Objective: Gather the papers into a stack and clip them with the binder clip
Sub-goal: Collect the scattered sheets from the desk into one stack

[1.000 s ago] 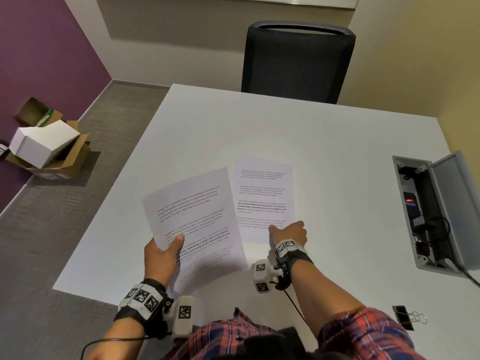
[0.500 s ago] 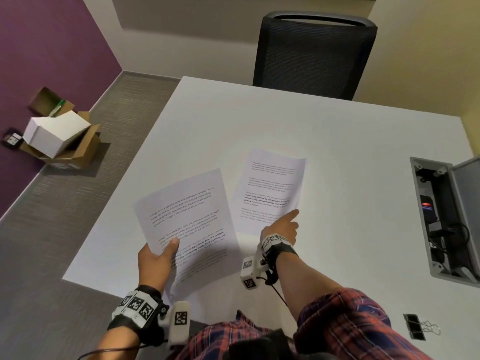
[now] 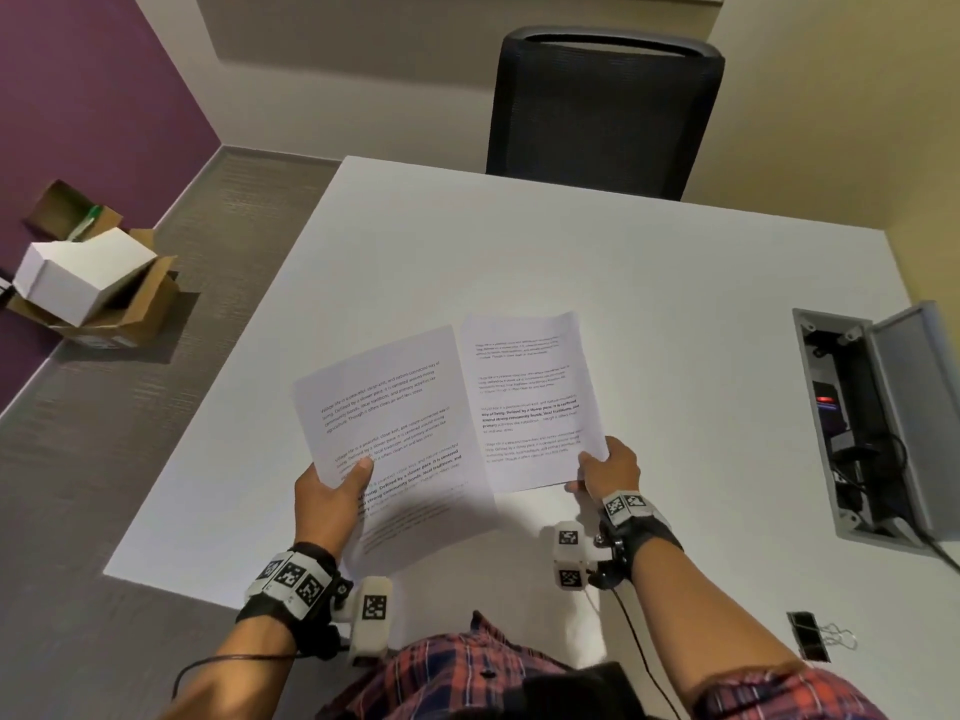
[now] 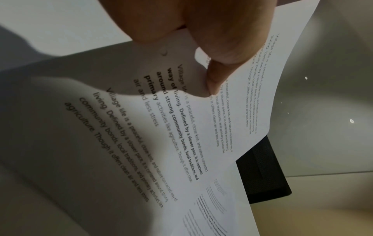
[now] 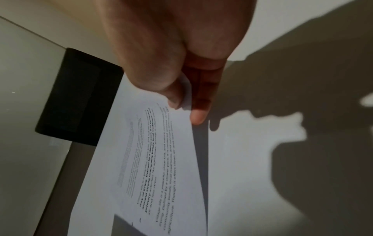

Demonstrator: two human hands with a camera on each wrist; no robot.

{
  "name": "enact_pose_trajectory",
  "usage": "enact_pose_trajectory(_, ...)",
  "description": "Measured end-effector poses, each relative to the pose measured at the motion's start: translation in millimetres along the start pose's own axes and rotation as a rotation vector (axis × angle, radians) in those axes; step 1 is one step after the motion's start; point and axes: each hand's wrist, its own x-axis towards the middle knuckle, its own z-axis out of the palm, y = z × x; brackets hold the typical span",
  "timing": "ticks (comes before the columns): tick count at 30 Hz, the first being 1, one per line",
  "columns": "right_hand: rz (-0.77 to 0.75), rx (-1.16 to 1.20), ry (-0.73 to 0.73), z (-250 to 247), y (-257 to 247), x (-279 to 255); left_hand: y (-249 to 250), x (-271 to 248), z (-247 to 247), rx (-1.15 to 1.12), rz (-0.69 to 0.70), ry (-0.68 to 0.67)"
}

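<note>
Two bunches of printed papers are held above the white table (image 3: 675, 304). My left hand (image 3: 332, 491) grips the left sheets (image 3: 395, 418) at their lower left edge, thumb on top; the left wrist view shows the thumb (image 4: 216, 79) pressing on more than one overlapping sheet (image 4: 181, 135). My right hand (image 3: 608, 470) pinches the lower right corner of the right sheet (image 3: 530, 402), lifted off the table, thumb above and fingers (image 5: 198, 116) below the paper (image 5: 157, 159). The two bunches sit side by side, inner edges meeting. A black binder clip (image 3: 810, 636) lies on the table near its front right edge, untouched.
A black mesh chair (image 3: 602, 111) stands at the table's far side. An open cable box (image 3: 872, 423) with wires is sunk in the table at the right. Cardboard boxes (image 3: 88, 288) sit on the carpet at the left by the purple wall.
My right hand went from pressing and sliding the right sheet on the table to pinching its lower right corner and lifting it beside the left hand's sheets. The left hand kept its grip.
</note>
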Motion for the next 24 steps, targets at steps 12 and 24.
enact_pose_trajectory(12, -0.162, 0.468, 0.193, -99, 39, -7, -1, 10, 35, -0.108, -0.11, -0.197)
enact_pose_trajectory(24, -0.107, 0.124, -0.2, -57, 54, -43, -34, 15, 83, -0.046, -0.278, -0.343)
